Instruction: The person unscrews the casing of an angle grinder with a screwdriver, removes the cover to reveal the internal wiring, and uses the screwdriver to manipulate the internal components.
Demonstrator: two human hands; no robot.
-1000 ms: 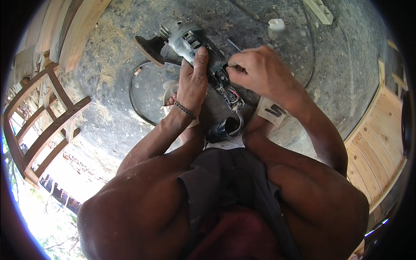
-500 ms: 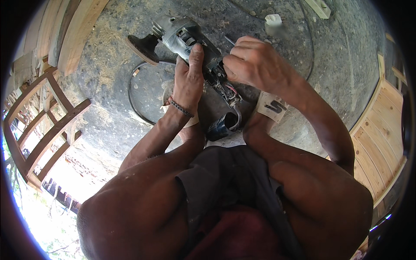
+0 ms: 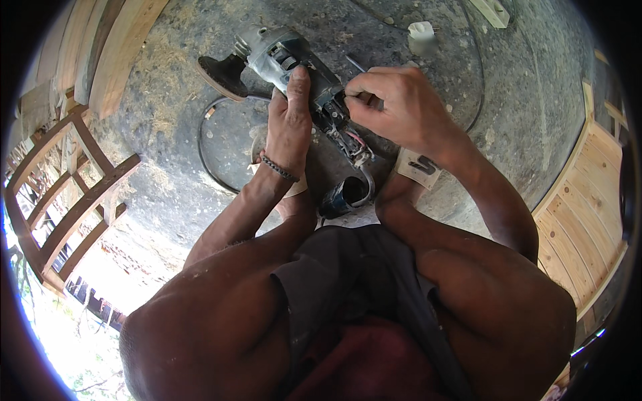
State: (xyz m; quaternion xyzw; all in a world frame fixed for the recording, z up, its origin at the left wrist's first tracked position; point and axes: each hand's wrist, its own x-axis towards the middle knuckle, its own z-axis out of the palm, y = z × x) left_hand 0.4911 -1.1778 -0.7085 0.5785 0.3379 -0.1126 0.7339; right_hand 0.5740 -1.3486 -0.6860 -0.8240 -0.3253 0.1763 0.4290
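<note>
Brown wood makes up the open slatted frame (image 3: 83, 199) at the left edge, with pale boards (image 3: 127, 60) leaning above it in the upper left of the frame. Next comes a black cable (image 3: 202, 148) looped on the grey, stained floor (image 3: 535, 87). At upper centre-left, a round dark disc (image 3: 224, 75) sits on the end of a grey power tool (image 3: 267, 59), which slants down toward the middle of the picture. The left hand (image 3: 289, 127), a braided bracelet (image 3: 279, 168) at its wrist, has its grip closed around the tool's body, thumb on top. Below, near the centre, a black hollow cover (image 3: 340, 199) hangs about the cord, and bare wires (image 3: 354, 142) show at the tool's opened end. A thin rod (image 3: 354, 63) pokes out above the right hand (image 3: 396, 103), whose grip is narrow, fingertips at the tool's side; whether they pinch anything, I cannot tell. A white plug (image 3: 421, 32) lies at upper centre-right, a pale socket strip (image 3: 493, 12) at upper right, and a slatted wooden panel (image 3: 580, 214) at the right edge.
</note>
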